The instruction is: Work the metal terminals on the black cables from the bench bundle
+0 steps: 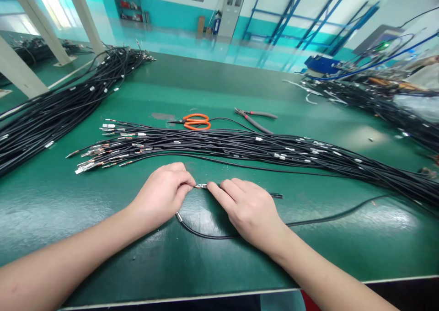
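Observation:
My left hand point(166, 187) is closed in a pinch on the thin wire end of a black cable point(209, 237), which loops below the hands and runs off to the right. A metal sleeve point(179, 217) shows on this cable just under my left hand. Between my fingertips a small metal connector point(201, 186) with a bit of orange wire is visible. My right hand point(250, 206) has its thumb side hidden and its fingers pressed on the connector's right end. Past its knuckles sticks out a short black strip point(276, 195), its hidden part under the fingers.
Just beyond my hands a long cable bundle point(219, 144) with white tags crosses the green table point(192, 84). Behind it lie orange-handled scissors point(197, 121) and cutting pliers point(255, 118). More cables point(68, 100) pile up at left, others point(373, 105) at right near a person's arm point(423, 64).

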`<state>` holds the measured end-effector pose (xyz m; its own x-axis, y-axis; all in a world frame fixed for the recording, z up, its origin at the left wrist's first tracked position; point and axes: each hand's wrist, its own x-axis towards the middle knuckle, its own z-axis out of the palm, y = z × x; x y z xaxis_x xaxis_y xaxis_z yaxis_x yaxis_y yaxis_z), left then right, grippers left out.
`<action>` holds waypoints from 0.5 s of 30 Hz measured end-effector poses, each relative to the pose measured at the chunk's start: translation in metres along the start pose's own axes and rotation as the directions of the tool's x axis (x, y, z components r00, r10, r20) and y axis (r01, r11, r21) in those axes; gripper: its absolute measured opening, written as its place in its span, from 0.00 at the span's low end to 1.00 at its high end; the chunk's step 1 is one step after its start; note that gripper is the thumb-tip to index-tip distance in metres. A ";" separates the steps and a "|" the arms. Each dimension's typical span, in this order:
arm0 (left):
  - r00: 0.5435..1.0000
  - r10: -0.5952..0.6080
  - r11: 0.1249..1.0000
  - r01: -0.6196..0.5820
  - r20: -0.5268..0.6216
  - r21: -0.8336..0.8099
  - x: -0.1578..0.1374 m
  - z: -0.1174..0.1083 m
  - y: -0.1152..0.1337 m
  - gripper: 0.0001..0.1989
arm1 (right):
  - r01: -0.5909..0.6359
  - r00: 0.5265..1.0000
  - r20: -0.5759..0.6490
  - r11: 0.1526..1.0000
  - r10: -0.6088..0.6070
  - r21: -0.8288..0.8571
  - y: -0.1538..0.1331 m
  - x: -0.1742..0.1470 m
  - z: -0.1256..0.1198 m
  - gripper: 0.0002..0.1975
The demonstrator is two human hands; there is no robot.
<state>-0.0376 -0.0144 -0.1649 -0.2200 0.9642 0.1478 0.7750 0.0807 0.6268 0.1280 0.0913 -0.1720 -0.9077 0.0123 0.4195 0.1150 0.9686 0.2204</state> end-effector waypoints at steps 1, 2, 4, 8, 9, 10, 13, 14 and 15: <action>1.000 -0.004 1.000 0.004 0.000 0.001 0.000 0.000 0.000 0.10 | -0.002 1.000 -0.001 1.000 0.002 -0.002 0.000 0.000 0.000 0.17; 1.000 -0.005 1.000 0.005 0.000 0.002 0.000 0.000 0.001 0.10 | -0.004 1.000 0.000 1.000 0.004 -0.003 0.000 0.000 0.000 0.17; 1.000 -0.003 1.000 0.003 0.000 0.005 0.000 0.000 0.001 0.10 | -0.006 1.000 0.004 1.000 0.006 -0.004 0.001 0.000 0.000 0.17; 1.000 -0.008 1.000 0.008 0.002 0.010 0.001 -0.001 0.001 0.10 | -0.011 1.000 -0.014 0.999 0.012 0.037 0.004 -0.003 0.003 0.15; 1.000 -0.012 1.000 0.012 0.002 0.010 0.001 -0.001 0.001 0.10 | -0.017 0.999 -0.034 0.998 0.018 0.054 0.006 -0.004 0.003 0.15; 1.000 -0.015 1.000 0.015 0.005 0.012 0.001 -0.001 0.001 0.10 | -0.026 0.998 -0.059 0.997 0.030 0.067 0.007 -0.005 0.004 0.15; 1.000 -0.016 1.000 0.016 0.011 0.014 0.000 0.000 0.000 0.11 | -0.096 0.986 -0.130 0.994 0.102 0.055 0.013 -0.006 0.004 0.14; 1.000 -0.019 1.000 0.019 0.008 0.008 0.000 0.000 0.000 0.10 | -0.132 0.980 -0.146 0.990 0.137 0.044 0.016 -0.006 0.005 0.14; 1.000 -0.026 1.000 0.026 0.000 -0.006 0.000 0.000 -0.001 0.10 | -0.173 0.971 -0.160 0.984 0.177 0.039 0.018 -0.006 0.005 0.14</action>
<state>-0.0383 -0.0143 -0.1653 -0.2397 0.9619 0.1314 0.7653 0.1039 0.6352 0.1336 0.1100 -0.1751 -0.7964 0.1435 0.5876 0.2541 0.9609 0.1098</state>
